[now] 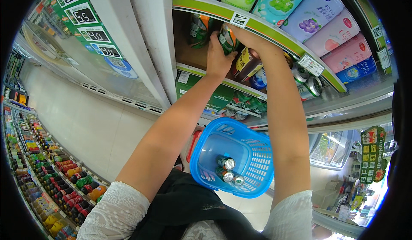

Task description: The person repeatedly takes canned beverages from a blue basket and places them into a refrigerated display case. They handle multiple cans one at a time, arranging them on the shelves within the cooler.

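On a refrigerator shelf, a green-and-orange drink can [228,40] stands between my hands. My left hand [219,51] has its fingers and thumb around the can's lower left side. My right hand [246,39] reaches over it from the right, its fingers partly hidden by the upper shelf edge. A similar green-and-orange can [199,31] stands further left. Right of the held can is a dark bottle with a yellow label [247,63], with a blue-and-white can [258,79] beside it. Below my arms, a blue plastic basket [199,172] holds several cans [228,177].
The upper shelf's green edge [206,4] runs just above my hands, with tall pastel cans [313,13] on it. Silver-topped cans [310,88] lie at the right. A white door frame [151,31] stands left. Green cartons [190,87] sit below; bottle shelves [64,175] line the far left.
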The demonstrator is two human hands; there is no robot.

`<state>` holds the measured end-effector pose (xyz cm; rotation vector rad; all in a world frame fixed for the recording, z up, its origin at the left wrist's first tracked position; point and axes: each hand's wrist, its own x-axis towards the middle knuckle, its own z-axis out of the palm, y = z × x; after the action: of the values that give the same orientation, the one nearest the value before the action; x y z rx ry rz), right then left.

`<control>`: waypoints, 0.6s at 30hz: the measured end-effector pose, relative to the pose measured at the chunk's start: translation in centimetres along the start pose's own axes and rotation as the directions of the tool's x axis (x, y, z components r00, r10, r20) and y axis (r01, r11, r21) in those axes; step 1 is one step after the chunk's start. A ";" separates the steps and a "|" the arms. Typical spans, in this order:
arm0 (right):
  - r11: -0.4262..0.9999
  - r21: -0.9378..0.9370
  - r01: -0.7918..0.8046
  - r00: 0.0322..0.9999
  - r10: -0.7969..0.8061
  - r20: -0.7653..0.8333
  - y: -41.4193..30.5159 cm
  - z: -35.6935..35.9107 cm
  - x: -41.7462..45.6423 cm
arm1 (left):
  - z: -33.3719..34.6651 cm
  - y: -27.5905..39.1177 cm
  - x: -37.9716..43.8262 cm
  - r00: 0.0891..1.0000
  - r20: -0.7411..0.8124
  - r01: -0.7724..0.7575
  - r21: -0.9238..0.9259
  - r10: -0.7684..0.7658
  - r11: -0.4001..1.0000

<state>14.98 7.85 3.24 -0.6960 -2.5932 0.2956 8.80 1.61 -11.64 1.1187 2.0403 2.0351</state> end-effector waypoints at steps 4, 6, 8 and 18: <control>0.958 -0.182 0.222 0.952 -0.253 -0.171 2.6 1.7 1.2 | 1.4 0.6 0.4 0.998 -0.049 0.026 -0.002 -0.027 1.000; 0.979 -0.156 0.134 0.990 -0.140 -0.027 2.5 1.1 1.6 | 1.7 0.8 0.4 0.997 -0.057 0.044 -0.010 -0.045 0.999; 0.989 -0.068 0.133 0.990 -0.136 -0.041 1.8 1.0 0.7 | 1.4 0.8 0.1 0.997 -0.035 0.066 -0.018 -0.066 0.998; 0.974 -0.143 0.178 0.981 -0.187 -0.046 1.1 -0.1 -1.8 | -5.1 -1.6 4.6 0.969 -0.248 0.017 0.160 0.023 0.987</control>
<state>16.85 7.85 2.36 -0.4986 -2.6156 0.0374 2.07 -0.21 -10.34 0.9269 2.3584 2.1418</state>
